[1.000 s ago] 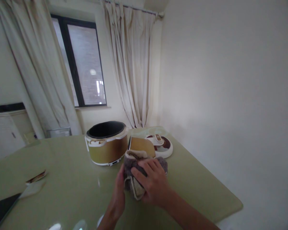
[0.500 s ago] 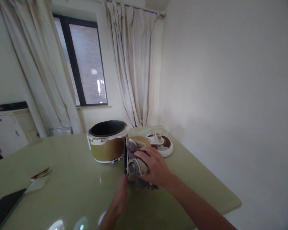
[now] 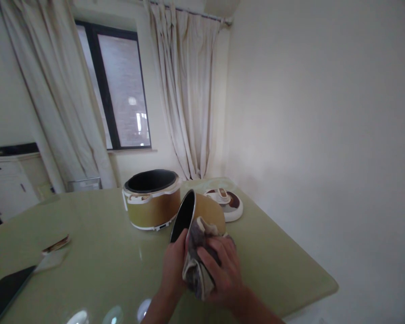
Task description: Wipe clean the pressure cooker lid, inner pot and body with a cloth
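A cooker's inner pot (image 3: 209, 208), gold outside and dark inside, lies tilted on its side with its mouth facing left. My left hand (image 3: 174, 263) grips its near rim, the thumb at the dark inside. My right hand (image 3: 221, 265) is closed on a bunched grey and beige cloth (image 3: 199, 265) and presses it against the gold outer wall near the rim. The cloth hides the lower part of the pot. Behind and to the left stands the gold and white cooker body (image 3: 151, 209), its top uncovered. The white and brown lid (image 3: 234, 204) lies beyond the pot.
All of this is on a glossy green table (image 3: 97, 252), whose right edge runs close to a white wall (image 3: 324, 135). A dark flat object (image 3: 8, 292) and a small brown-and-white piece (image 3: 56, 245) lie at the left. Curtains and a window are behind.
The pot has turned so more of its dark inside and gold wall show. My right hand and the cloth have moved down and nearer; my left hand has shifted up along the rim.
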`<state>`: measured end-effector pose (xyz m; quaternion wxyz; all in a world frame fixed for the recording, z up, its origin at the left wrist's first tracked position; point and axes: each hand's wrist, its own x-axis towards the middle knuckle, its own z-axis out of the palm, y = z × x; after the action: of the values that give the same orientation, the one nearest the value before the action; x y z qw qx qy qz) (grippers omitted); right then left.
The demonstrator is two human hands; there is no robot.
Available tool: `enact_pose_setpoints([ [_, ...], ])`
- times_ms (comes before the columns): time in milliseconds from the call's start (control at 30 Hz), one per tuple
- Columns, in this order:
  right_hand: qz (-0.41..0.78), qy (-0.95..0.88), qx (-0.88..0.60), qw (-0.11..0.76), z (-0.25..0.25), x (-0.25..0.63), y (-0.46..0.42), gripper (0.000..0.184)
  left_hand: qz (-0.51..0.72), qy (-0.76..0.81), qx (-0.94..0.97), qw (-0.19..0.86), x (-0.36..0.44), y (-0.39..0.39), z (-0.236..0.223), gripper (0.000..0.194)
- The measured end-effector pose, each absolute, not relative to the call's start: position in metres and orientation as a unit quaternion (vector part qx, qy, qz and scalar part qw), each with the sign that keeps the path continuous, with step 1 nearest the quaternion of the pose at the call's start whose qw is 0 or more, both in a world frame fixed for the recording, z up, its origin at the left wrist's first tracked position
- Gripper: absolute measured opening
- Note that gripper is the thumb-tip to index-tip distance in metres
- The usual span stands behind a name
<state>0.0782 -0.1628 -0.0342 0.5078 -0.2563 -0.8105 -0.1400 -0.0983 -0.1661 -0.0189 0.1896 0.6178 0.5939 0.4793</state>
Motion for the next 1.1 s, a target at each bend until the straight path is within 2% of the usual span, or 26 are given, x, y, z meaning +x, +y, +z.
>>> enact_pose_setpoints([
  [133, -0.111, -0.773, -0.269, 0.563, -0.058, 0.090, -0.174, 0.063, 0.238, 0.675, 0.697, 0.040, -0.081, -0.165, 0.012, 0.043],
  [200, -0.065, -0.738, -0.307, 0.597, -0.059, 0.096, -0.172, 0.055, 0.171, 0.667, 0.726, 0.005, -0.069, -0.162, 0.026, 0.045],
  [367, 0.100, -0.588, -0.416, 0.686, -0.056, 0.113, -0.171, 0.032, 0.126, 0.600, 0.789, -0.042, -0.047, -0.153, 0.027, 0.047],
  [467, 0.135, -0.528, -0.442, 0.712, -0.055, 0.124, -0.177, 0.035, 0.105, 0.555, 0.823, -0.054, -0.042, -0.151, 0.012, 0.045],
  [567, 0.114, -0.539, -0.438, 0.711, -0.048, 0.129, -0.184, 0.036, 0.101, 0.523, 0.844, -0.055, -0.042, -0.152, 0.000, 0.025],
  [633, 0.098, -0.584, -0.411, 0.693, -0.039, 0.129, -0.187, 0.038, 0.122, 0.518, 0.845, -0.041, -0.047, -0.156, -0.004, 0.020],
  [700, 0.090, -0.634, -0.380, 0.668, -0.029, 0.126, -0.188, 0.040, 0.198, 0.521, 0.830, -0.021, -0.055, -0.166, -0.008, 0.024],
  [800, 0.092, -0.663, -0.366, 0.647, -0.017, 0.115, -0.186, 0.043, 0.436, 0.511, 0.740, 0.034, -0.066, -0.190, -0.022, 0.038],
  [900, 0.149, -0.661, -0.372, 0.634, -0.005, 0.094, -0.188, 0.046, 0.642, 0.472, 0.584, 0.156, -0.065, -0.219, -0.040, 0.057],
  [1000, 0.301, -0.727, -0.282, 0.550, 0.013, 0.072, -0.192, 0.061, 0.674, 0.463, 0.511, 0.265, -0.061, -0.238, -0.048, 0.103],
  [1033, 0.344, -0.755, -0.238, 0.506, 0.020, 0.068, -0.192, 0.064, 0.670, 0.480, 0.492, 0.281, -0.063, -0.242, -0.047, 0.113],
  [1100, 0.357, -0.799, -0.190, 0.445, 0.033, 0.070, -0.186, 0.065, 0.672, 0.524, 0.442, 0.281, -0.076, -0.244, -0.045, 0.114],
])
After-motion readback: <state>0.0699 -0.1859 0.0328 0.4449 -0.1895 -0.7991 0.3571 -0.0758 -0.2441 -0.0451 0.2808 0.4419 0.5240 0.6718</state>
